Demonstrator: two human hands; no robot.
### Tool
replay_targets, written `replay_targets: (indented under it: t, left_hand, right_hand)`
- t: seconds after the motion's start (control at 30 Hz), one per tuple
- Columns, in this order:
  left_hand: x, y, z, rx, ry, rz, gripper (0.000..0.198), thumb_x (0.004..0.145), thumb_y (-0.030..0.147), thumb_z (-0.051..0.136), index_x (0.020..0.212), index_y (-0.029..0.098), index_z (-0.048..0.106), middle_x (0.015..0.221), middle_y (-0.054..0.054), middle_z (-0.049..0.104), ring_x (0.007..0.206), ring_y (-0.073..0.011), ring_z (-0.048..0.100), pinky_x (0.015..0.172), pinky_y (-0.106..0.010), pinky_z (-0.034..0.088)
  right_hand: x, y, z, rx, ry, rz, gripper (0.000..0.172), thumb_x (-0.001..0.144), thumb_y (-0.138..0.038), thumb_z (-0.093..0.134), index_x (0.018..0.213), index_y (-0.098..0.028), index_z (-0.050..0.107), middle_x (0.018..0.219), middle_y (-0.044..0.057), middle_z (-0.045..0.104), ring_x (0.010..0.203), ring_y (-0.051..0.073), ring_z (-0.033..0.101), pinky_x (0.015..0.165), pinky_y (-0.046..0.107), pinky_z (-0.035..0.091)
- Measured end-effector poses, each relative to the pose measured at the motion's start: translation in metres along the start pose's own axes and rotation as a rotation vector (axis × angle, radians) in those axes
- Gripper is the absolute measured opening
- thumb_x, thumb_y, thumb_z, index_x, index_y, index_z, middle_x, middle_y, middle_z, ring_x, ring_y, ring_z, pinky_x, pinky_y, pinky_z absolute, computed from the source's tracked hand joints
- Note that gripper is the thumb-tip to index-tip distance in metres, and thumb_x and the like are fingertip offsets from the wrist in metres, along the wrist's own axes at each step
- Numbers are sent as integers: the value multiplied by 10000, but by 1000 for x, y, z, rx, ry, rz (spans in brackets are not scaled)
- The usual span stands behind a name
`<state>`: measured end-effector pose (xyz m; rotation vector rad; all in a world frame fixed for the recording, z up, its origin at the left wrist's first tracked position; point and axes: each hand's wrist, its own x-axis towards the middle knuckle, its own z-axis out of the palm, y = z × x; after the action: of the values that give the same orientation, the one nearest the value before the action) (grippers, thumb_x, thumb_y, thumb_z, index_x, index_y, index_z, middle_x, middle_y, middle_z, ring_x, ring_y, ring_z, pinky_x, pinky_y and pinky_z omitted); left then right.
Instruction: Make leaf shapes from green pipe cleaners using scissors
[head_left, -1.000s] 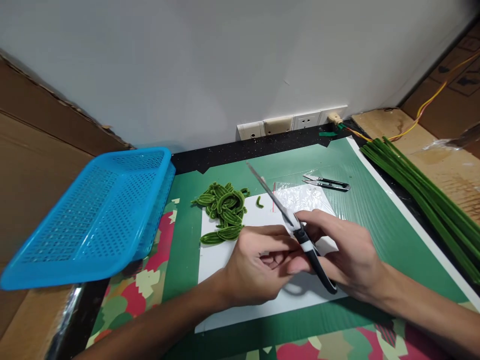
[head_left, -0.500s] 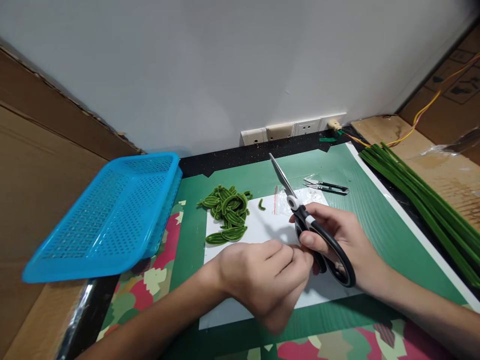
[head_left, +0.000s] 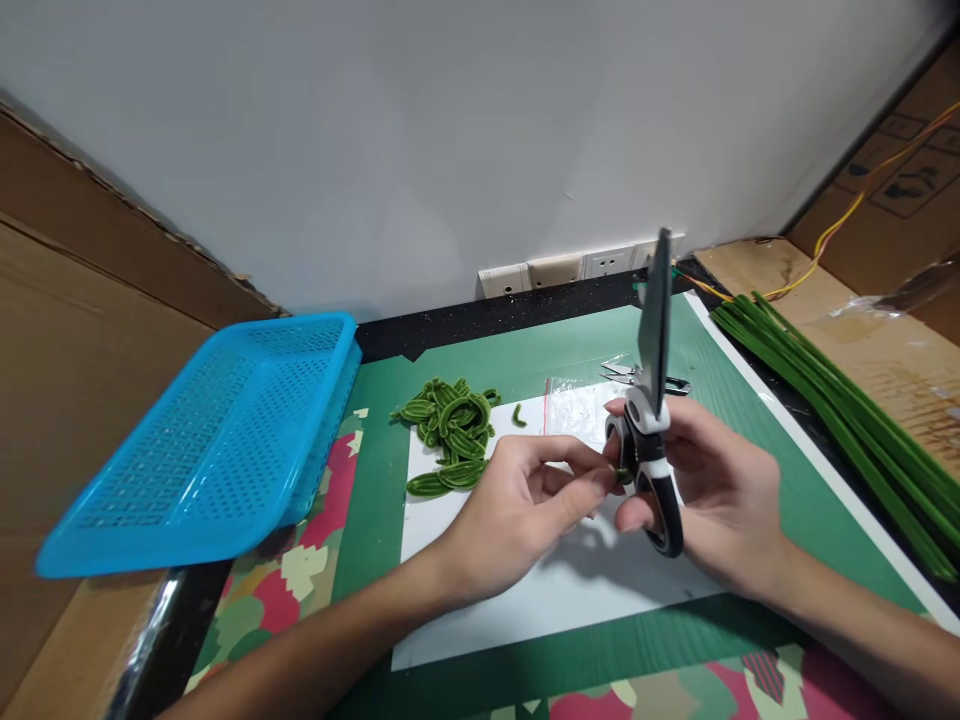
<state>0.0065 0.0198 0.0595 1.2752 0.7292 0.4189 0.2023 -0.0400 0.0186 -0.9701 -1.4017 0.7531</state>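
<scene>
My right hand (head_left: 712, 490) is closed round the black and white handles of a pair of scissors (head_left: 654, 395), blades together and pointing straight up. My left hand (head_left: 517, 505) pinches a small green piece (head_left: 622, 476) right against the scissor handles; most of that piece is hidden by my fingers. Both hands hover over a white sheet (head_left: 555, 590) on the green mat (head_left: 750, 420). A heap of folded green pipe-cleaner pieces (head_left: 448, 430) lies on the sheet's far left corner, with one short green scrap (head_left: 517, 414) beside it.
A blue perforated basket (head_left: 202, 440) stands tilted at the left. Small thread snips (head_left: 637, 378) and a clear plastic bag (head_left: 581, 405) lie behind my hands. A bundle of long green stems (head_left: 832, 400) runs along the right. Wall sockets (head_left: 570, 268) and cardboard walls border the table.
My right hand has swung the scissors from slanting left to pointing straight up. My left hand has turned and now pinches at the scissor handles.
</scene>
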Motion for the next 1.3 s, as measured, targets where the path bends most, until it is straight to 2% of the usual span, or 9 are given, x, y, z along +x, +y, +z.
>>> replay_targets:
  t: [0.1, 0.23, 0.37, 0.5, 0.67, 0.9, 1.0, 1.13, 1.3]
  left_hand:
    - [3, -1, -1, -154, -43, -129, 344, 954, 454, 782, 866, 132, 699, 642, 2, 614, 436, -41, 387, 430, -192, 228]
    - [1, -1, 1, -238, -12, -153, 377, 925, 470, 810, 846, 127, 675, 625, 32, 550, 425, -21, 349, 429, -186, 184]
    - [1, -1, 4, -274, 47, -85, 376, 912, 478, 826, 919, 125, 695, 665, 48, 533, 432, -14, 333, 428, -185, 198]
    - [3, -3, 5, -270, 110, -33, 372, 898, 477, 847, 945, 135, 709, 665, 57, 532, 428, -19, 365, 421, -184, 216]
    - [1, -5, 8, -233, 72, -13, 347, 906, 448, 851, 946, 134, 711, 711, 34, 594, 439, -21, 402, 413, -185, 246]
    - [-5, 3, 13, -186, 118, 23, 335, 932, 447, 816, 907, 136, 694, 559, 73, 483, 436, -38, 342, 416, -194, 223]
    - [-5, 7, 15, -197, 150, 58, 338, 875, 425, 870, 854, 133, 702, 575, 59, 529, 435, -36, 377, 402, -191, 243]
    - [-4, 8, 15, -208, 165, 96, 294, 861, 367, 887, 834, 134, 710, 620, 46, 586, 449, -29, 399, 410, -179, 282]
    - [-3, 6, 13, -180, 189, 120, 290, 882, 374, 870, 861, 121, 730, 692, 13, 629, 546, -51, 463, 501, -176, 363]
  right_hand:
    - [-3, 2, 1, -14, -15, -46, 596, 873, -364, 900, 1408, -281, 651, 1042, 55, 739, 906, 232, 760, 818, 390, 703]
    - [-5, 5, 1, 45, 9, -11, 613, 847, -367, 920, 1397, -307, 659, 1064, 55, 750, 883, 240, 770, 814, 408, 712]
    - [3, 7, -4, 18, 20, 76, 539, 866, -314, 910, 1355, -290, 685, 1039, 47, 758, 902, 224, 763, 831, 392, 698]
    - [12, 2, -7, 70, 50, 73, 447, 910, -371, 868, 1313, -262, 709, 939, 35, 764, 722, 180, 739, 671, 327, 675]
    - [11, -2, -3, 199, 94, 93, 558, 907, -610, 794, 1315, -246, 686, 909, 70, 742, 804, 249, 756, 620, 340, 649]
    - [4, 5, -6, 144, -1, 149, 617, 969, -714, 623, 1381, -255, 618, 945, 114, 742, 838, 303, 762, 614, 387, 635]
    - [3, 5, -5, 137, -18, 161, 660, 944, -745, 630, 1391, -259, 608, 919, 103, 734, 804, 293, 756, 593, 368, 629]
    - [4, 4, -3, 168, -10, 175, 642, 937, -729, 655, 1382, -266, 628, 879, 86, 731, 755, 273, 757, 541, 331, 614]
    - [8, 0, 0, 147, 2, 152, 470, 956, -580, 752, 1312, -278, 697, 955, 60, 767, 753, 213, 762, 634, 294, 650]
